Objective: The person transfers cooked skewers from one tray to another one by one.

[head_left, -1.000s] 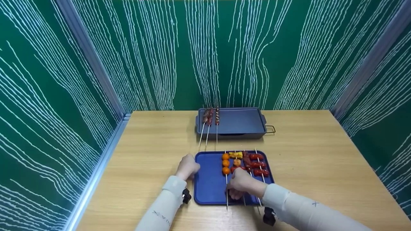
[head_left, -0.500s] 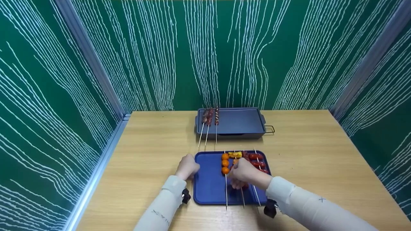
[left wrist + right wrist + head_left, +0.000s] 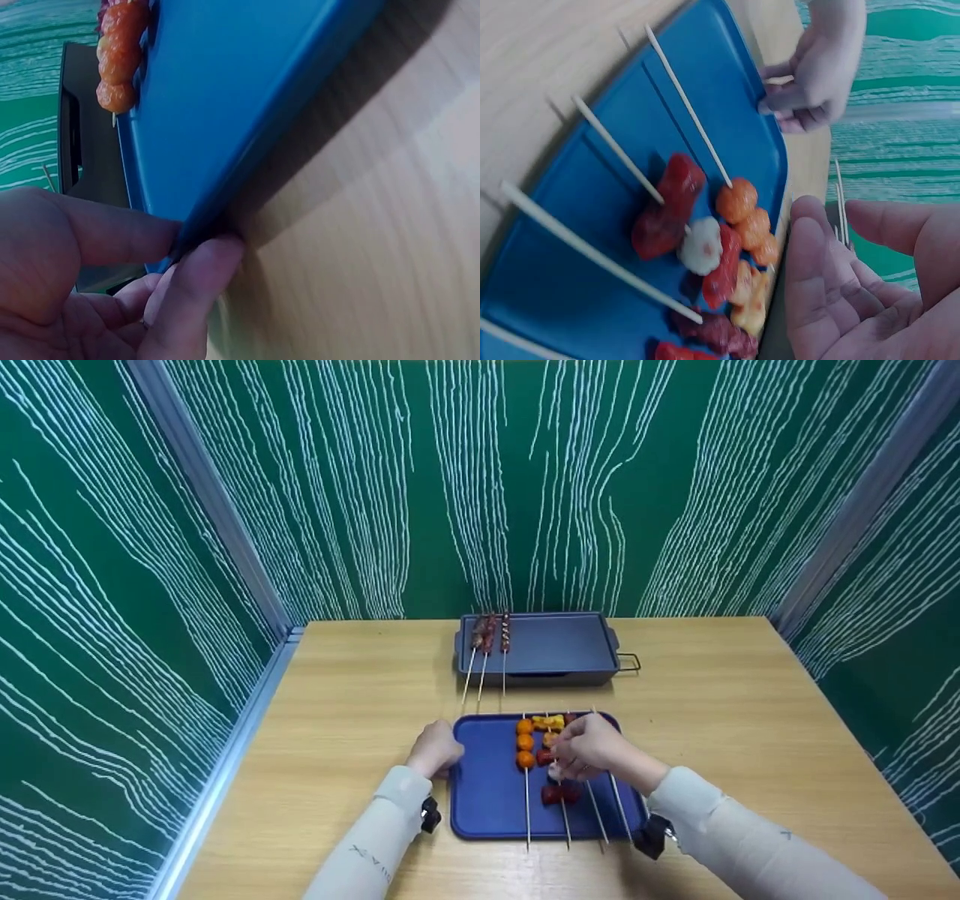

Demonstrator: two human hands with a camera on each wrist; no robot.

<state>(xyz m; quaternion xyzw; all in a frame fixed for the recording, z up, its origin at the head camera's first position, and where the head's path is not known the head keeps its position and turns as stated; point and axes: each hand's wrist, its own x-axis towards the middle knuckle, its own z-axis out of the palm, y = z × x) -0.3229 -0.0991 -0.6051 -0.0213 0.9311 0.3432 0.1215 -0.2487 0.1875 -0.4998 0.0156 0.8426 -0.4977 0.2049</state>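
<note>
My left hand [image 3: 435,748] pinches the left rim of the blue tray [image 3: 487,810] between thumb and fingers; in the left wrist view the fingers [image 3: 135,232] sit right at its edge. Over the tray's right half hovers my right hand [image 3: 592,746], thumb and fingertips apart with nothing between them in the right wrist view. Near it lie a skewer of orange balls [image 3: 526,742], a mixed skewer with a white piece [image 3: 701,246] and red pieces [image 3: 681,176], and a dark meat skewer [image 3: 716,334]. A red sausage skewer [image 3: 679,352] is mostly hidden by my right hand in the head view.
Behind the tray stands a grey grill box [image 3: 562,645] with a wire handle [image 3: 630,662] on its right. Three meat skewers [image 3: 490,634] lie on its left side, sticks overhanging the front. A green wall with white lines [image 3: 450,510] borders the wooden table [image 3: 360,675].
My right hand has moved up and to the right over the tray, uncovering the mixed skewer's lower pieces and covering the sausages. My left hand has stayed at the tray's rim.
</note>
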